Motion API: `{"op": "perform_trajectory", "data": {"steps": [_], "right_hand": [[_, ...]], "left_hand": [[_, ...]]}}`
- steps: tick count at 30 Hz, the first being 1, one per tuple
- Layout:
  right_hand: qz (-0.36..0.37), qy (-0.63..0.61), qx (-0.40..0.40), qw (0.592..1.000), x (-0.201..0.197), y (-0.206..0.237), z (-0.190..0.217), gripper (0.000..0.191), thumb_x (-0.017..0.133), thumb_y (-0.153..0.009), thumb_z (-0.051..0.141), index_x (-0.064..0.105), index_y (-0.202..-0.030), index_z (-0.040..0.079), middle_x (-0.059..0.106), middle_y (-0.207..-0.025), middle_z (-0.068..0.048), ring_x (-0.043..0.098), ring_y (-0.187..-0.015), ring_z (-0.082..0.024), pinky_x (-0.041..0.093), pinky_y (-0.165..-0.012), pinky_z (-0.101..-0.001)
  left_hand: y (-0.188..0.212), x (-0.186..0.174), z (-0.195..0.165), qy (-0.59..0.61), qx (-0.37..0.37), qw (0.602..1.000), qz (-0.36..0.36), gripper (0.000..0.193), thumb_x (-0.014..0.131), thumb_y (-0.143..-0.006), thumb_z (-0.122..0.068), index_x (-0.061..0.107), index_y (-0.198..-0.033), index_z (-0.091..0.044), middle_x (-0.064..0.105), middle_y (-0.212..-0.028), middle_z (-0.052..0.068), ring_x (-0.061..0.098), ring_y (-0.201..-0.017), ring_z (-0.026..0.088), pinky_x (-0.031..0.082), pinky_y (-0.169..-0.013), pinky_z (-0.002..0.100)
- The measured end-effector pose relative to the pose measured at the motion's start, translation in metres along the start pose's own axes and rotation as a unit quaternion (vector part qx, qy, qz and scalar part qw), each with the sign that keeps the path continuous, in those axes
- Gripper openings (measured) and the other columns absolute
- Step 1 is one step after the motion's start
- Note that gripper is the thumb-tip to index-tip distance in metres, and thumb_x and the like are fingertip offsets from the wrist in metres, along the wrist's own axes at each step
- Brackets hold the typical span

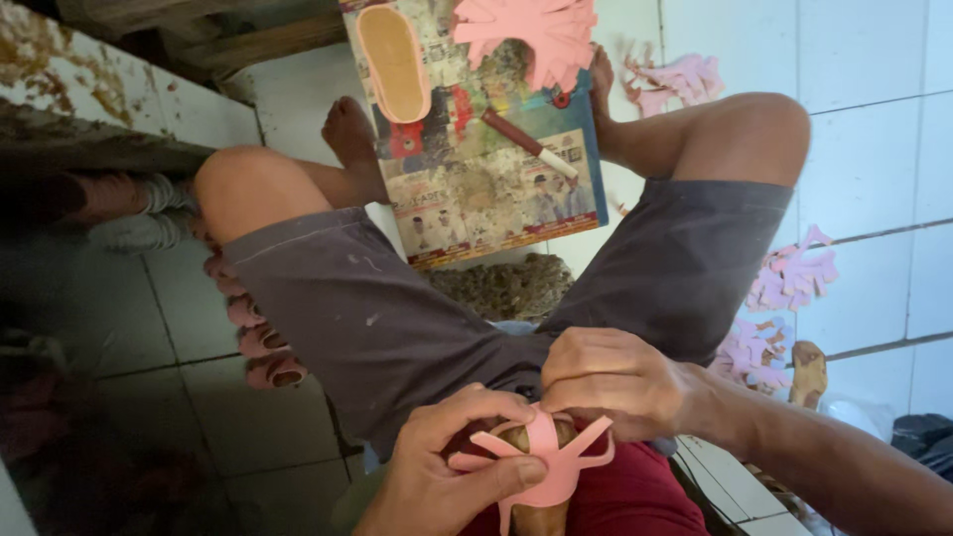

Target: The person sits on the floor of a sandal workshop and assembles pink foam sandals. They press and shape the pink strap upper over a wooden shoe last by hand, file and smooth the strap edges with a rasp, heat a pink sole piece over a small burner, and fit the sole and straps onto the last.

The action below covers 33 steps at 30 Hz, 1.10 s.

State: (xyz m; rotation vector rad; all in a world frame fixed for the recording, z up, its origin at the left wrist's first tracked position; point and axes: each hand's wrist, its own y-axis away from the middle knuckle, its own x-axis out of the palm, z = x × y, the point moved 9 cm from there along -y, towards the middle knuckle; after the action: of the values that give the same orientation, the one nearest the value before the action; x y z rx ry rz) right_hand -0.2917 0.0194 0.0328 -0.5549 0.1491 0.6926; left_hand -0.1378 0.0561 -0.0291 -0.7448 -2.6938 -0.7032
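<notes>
I am watching both hands working close over the lap: the left hand [447,467] is pinching the pink strap piece [544,459] from below, and the right hand [611,382] is pressing its fingers down on it from above. Beyond the hands, a printed board [476,169] is carrying more pink cutouts [531,35].

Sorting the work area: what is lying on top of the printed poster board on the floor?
On the printed poster board lie a tan shoe insole, a pile of pink cut-out straps and a brown-handled tool. Whatever lies under the straps is covered.
</notes>
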Motion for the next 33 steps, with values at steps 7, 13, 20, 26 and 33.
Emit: {"op": "perform_trajectory", "data": {"steps": [7,13,20,26,33], "right_hand": [[-0.027,-0.154,0.129,0.979,0.007,0.023,-0.007,0.026,0.073,-0.096,0.011,0.068,-0.116,-0.005,0.069,-0.108,-0.018,0.072,-0.092,-0.032,0.06,-0.078,-0.0411],[-0.096,-0.13,0.047,0.986,0.0,0.018,0.031,0.019,0.071,-0.103,0.009,0.071,-0.114,-0.006,0.071,-0.104,-0.015,0.073,-0.088,-0.03,0.059,-0.078,-0.0442],[-0.049,-0.128,0.016,0.99,0.013,0.025,0.043,0.017,0.078,-0.099,0.003,0.07,-0.111,-0.006,0.067,-0.103,-0.015,0.07,-0.09,-0.032,0.06,-0.081,-0.0459],[0.006,-0.251,0.187,0.95,0.038,0.033,0.01,0.018,0.077,-0.093,0.009,0.067,-0.105,0.001,0.066,-0.097,-0.011,0.065,-0.088,-0.028,0.053,-0.079,-0.0388],[-0.208,-0.562,0.312,0.737,0.044,0.056,-0.037,0.063,0.08,-0.088,0.046,0.066,-0.125,-0.003,0.064,-0.11,-0.013,0.062,-0.103,-0.022,0.047,-0.091,-0.034]], "left_hand": [[0.005,0.003,-0.006,-0.062,0.069,0.995,-0.035,0.038,0.087,-0.074,-0.001,0.073,-0.109,0.0,0.069,-0.089,0.01,0.066,-0.078,0.013,0.051,-0.066,0.029],[0.018,0.024,-0.064,-0.198,0.316,0.921,-0.109,0.023,0.077,-0.083,-0.008,0.074,-0.106,-0.01,0.078,-0.09,0.006,0.078,-0.082,0.017,0.055,-0.074,0.028],[0.03,0.033,-0.063,-0.185,0.216,0.956,-0.066,0.01,0.069,-0.094,-0.017,0.072,-0.098,-0.008,0.078,-0.089,0.009,0.081,-0.084,0.02,0.062,-0.08,0.031],[0.019,0.024,-0.021,-0.172,0.105,0.977,0.074,0.017,0.077,-0.09,-0.018,0.072,-0.099,-0.005,0.077,-0.099,0.008,0.07,-0.09,0.017,0.051,-0.086,0.032],[0.015,-0.005,0.039,0.15,-0.086,0.981,-0.087,0.054,0.085,-0.082,-0.008,0.062,-0.13,-0.001,0.075,-0.109,0.016,0.073,-0.092,0.019,0.058,-0.078,0.036]]}}
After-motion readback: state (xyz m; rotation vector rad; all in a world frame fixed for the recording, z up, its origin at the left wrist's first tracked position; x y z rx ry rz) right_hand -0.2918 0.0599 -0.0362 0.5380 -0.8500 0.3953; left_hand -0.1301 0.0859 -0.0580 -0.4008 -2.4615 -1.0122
